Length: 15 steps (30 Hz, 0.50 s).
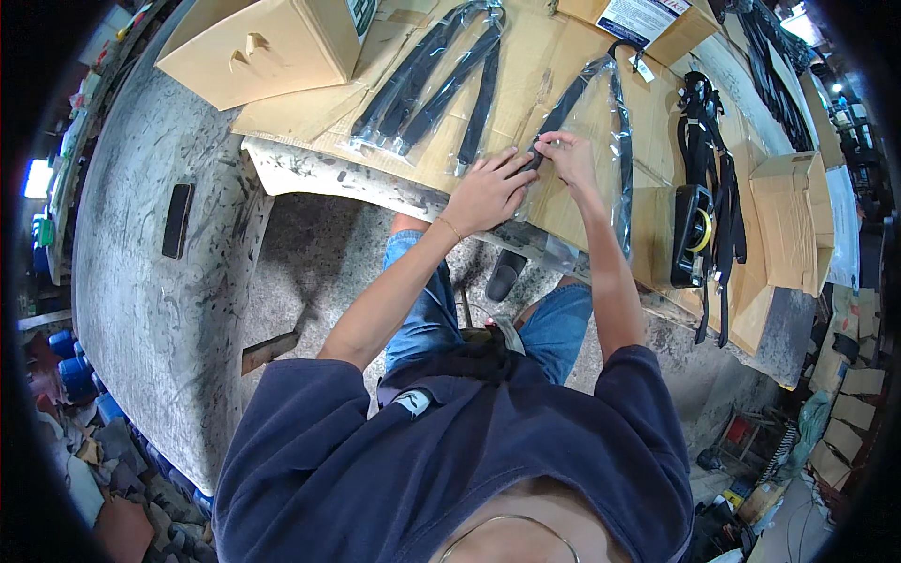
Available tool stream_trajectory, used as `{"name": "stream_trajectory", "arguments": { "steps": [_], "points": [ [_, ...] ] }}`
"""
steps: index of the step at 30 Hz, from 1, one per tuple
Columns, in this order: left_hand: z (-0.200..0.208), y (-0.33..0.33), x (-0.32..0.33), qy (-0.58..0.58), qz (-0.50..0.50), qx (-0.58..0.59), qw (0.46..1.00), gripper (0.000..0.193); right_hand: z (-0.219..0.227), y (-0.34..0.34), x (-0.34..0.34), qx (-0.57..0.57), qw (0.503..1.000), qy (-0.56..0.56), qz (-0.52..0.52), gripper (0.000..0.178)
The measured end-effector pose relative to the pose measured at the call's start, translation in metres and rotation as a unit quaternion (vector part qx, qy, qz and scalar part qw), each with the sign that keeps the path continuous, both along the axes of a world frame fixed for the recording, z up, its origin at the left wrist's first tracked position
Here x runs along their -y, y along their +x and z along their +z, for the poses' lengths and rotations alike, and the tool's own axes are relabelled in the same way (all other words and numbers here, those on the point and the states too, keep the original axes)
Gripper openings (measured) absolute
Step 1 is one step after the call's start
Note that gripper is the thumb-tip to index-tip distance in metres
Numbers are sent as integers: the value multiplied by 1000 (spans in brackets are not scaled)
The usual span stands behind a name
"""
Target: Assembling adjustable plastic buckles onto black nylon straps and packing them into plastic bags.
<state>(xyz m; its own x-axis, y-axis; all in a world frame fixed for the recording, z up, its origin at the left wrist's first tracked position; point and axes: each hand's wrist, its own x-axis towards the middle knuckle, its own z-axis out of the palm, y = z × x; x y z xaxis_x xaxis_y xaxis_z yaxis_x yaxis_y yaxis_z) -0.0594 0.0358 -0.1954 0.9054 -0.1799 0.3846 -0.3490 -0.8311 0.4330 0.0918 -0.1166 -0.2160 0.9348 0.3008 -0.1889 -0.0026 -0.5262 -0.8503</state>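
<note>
Up at the far edge, a white-and-dark-blue label (642, 19) with red lettering is borne by a cardboard box (693, 36); over left, a green-and-white print (362, 13) is spotted on a larger box (263, 56). By the bagged black strap (569, 97), a white tag (644, 69) is seen, too small to be read. A dark-marked white patch (413, 403) is shown at the waist.

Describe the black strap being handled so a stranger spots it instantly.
On the cardboard-covered table, find the left hand and right hand. The black strap runs away from them. Unlike the plastic-wrapped straps to its left, this one has hands on it.
</note>
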Motion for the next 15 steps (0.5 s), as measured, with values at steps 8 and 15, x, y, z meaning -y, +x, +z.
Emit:
{"name": "stream_trajectory", "arguments": {
  "steps": [8, 15],
  "points": [
    [-2, -5, 1, -8, -9, 10, 1000, 30, 0, -12, -12, 203, 974, 75, -63, 38],
    [-3, -4, 0, 6, -4, 17, 1000, 29, 0, -8, -3, 33, 992, 105, -61, 44]
  ]
}}
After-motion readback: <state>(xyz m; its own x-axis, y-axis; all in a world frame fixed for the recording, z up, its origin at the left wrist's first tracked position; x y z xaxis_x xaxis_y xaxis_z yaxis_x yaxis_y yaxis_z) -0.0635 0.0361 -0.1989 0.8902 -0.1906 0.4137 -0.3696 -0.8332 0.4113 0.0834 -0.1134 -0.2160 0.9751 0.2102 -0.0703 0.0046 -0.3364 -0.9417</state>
